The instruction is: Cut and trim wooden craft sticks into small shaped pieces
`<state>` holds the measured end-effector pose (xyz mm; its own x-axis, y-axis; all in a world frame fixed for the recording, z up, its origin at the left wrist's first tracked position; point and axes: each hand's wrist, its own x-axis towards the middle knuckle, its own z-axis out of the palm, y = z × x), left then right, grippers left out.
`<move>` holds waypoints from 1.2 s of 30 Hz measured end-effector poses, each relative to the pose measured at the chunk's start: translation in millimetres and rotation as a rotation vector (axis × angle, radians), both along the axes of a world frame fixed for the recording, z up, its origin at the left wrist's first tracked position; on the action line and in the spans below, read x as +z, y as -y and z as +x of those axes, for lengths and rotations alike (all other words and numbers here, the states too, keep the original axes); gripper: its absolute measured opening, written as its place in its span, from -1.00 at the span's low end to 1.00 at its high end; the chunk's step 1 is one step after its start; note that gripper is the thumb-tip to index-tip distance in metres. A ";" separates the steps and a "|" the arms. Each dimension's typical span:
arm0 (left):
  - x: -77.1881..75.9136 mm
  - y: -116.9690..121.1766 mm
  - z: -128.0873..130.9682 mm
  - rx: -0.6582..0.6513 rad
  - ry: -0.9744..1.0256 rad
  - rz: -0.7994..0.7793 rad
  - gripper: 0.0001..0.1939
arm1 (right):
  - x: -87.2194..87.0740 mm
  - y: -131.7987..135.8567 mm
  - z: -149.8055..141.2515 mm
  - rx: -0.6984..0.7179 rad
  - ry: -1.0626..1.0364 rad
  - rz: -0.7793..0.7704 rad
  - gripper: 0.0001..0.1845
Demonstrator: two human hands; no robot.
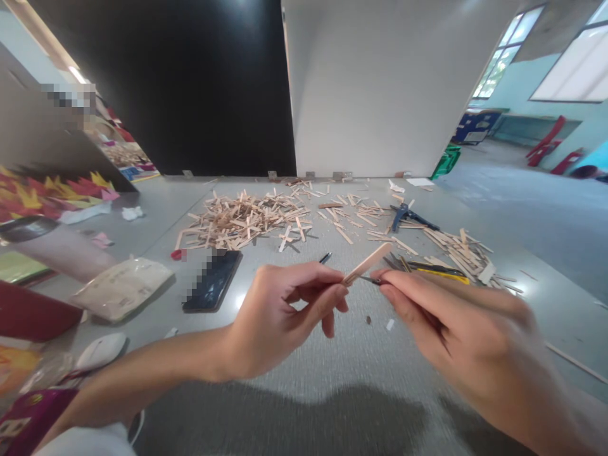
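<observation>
My left hand (285, 310) pinches a flat wooden craft stick (373, 259) by its lower end between thumb and fingertips, and its free end slants up to the right. In my right hand (456, 329), thumb and fingers close on a thin dark metal tool (369, 279); its tip reaches the stick beside my left fingertips. Most of that tool is hidden, so its kind is unclear. Behind my right hand lies a yellow and black utility knife (441, 272). Dark blue pliers (403, 215) rest farther back among loose sticks. A pen tip (325, 258) shows behind my left hand.
A large heap of craft sticks (242, 218) lies behind a dark phone (213, 282). More sticks (465, 253) spread at right. Black (204, 88) and white (375, 88) panels stand at the back. A packet (126, 288), bottle (61, 247) and mouse (102, 350) sit at left.
</observation>
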<state>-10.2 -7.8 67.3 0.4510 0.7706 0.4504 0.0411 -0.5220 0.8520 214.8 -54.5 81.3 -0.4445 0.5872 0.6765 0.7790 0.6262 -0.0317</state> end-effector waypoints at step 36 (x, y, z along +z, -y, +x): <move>-14.2 -7.1 1.3 -0.037 -0.174 0.041 -0.80 | 7.3 -11.4 15.1 0.016 0.103 -0.312 -0.62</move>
